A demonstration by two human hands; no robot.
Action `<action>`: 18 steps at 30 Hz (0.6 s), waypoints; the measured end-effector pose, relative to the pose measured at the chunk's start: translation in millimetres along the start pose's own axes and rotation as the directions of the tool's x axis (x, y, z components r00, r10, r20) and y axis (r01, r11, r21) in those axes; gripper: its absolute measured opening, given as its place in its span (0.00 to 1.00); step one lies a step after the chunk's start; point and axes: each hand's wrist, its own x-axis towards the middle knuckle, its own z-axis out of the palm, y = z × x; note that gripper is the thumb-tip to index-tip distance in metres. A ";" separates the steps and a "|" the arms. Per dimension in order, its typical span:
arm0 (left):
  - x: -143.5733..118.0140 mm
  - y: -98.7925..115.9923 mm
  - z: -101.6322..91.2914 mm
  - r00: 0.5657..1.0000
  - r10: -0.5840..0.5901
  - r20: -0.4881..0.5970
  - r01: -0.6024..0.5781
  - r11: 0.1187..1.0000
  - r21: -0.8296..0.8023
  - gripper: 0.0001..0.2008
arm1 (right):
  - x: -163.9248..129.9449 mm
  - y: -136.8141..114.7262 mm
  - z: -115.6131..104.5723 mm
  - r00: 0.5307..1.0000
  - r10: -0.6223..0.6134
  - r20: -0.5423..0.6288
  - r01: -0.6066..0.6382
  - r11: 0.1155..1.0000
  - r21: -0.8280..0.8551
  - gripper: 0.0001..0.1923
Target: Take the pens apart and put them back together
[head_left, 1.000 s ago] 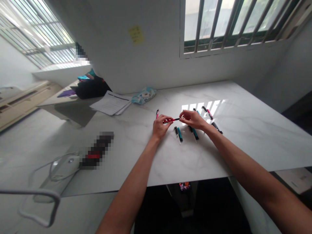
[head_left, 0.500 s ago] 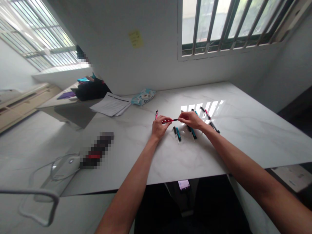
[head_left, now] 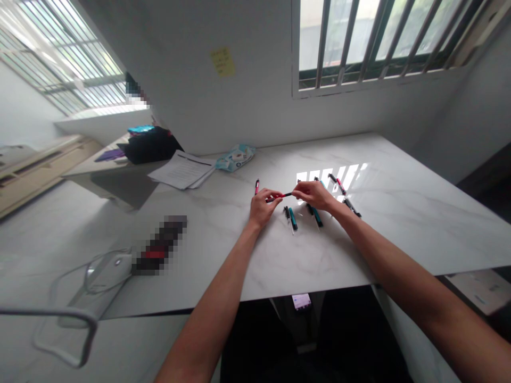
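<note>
Nearer than the hands, two blue pens (head_left: 293, 218) lie on the white surface (head_left: 271, 266) with small black parts beside them. Just past those, the left hand (head_left: 261, 207) and the right hand (head_left: 313, 195) are almost closed, their fingertips pinching a thin, straight pen (head_left: 287, 194) between them, which runs longways from left to right with a small slant, red near the middle and black on both sides, though I can't tell which end writes. Past the left hand lies a red and black pen (head_left: 256, 186), pointing away.
</note>
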 end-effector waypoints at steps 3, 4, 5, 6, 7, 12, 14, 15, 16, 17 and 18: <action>0.3 1.0 0.0 1.000 -0.005 0.000 0.005 1.000 0.001 0.05 | 0.3 1.7 -0.1 1.000 -0.010 -0.003 0.010 1.000 0.018 0.18; 0.4 1.4 -0.2 1.000 -0.008 0.000 0.008 1.000 0.001 0.05 | 0.5 2.2 0.0 1.000 -0.020 -0.003 0.020 1.000 0.024 0.18; 0.4 1.8 -0.4 1.000 -0.012 -0.002 0.012 1.000 -0.002 0.05 | 0.6 2.7 0.2 1.000 -0.028 -0.006 0.028 0.999 0.024 0.18; 0.4 2.1 -0.8 1.000 -0.015 -0.004 0.015 1.000 -0.006 0.05 | 0.7 3.1 0.3 1.000 -0.030 -0.010 0.030 0.999 0.017 0.17; 0.4 2.4 -1.1 1.000 -0.017 -0.005 0.017 1.000 -0.013 0.06 | 0.8 3.4 0.3 1.000 -0.027 -0.013 0.027 1.000 0.005 0.17; 1.4 0.7 -2.2 0.999 -0.044 -0.004 0.044 0.998 -0.038 0.08 | 1.4 2.7 -0.8 0.999 -0.016 -0.043 0.015 1.000 -0.017 0.17; 3.2 -1.2 -1.9 0.995 -0.098 0.003 0.098 0.988 -0.120 0.11 | 1.7 0.9 -1.0 0.997 -0.025 -0.069 0.024 0.999 -0.026 0.17; 4.3 -2.1 -1.6 0.991 -0.130 0.008 0.129 0.974 -0.184 0.12 | 1.8 -0.2 -0.8 0.997 -0.030 -0.076 0.028 0.999 -0.031 0.17; 5.4 -2.8 -1.2 0.987 -0.159 0.011 0.156 0.955 -0.252 0.14 | 1.9 -1.5 -0.4 0.996 -0.035 -0.080 0.032 0.999 -0.034 0.17; 6.4 -3.3 -0.6 0.983 -0.181 0.012 0.175 0.933 -0.315 0.16 | 1.8 -2.9 0.4 0.996 -0.039 -0.081 0.036 0.999 -0.031 0.17; 7.2 -3.7 0.0 0.980 -0.197 0.010 0.186 0.911 -0.369 0.18 | 1.7 -4.3 1.3 0.996 -0.043 -0.078 0.041 0.999 -0.025 0.17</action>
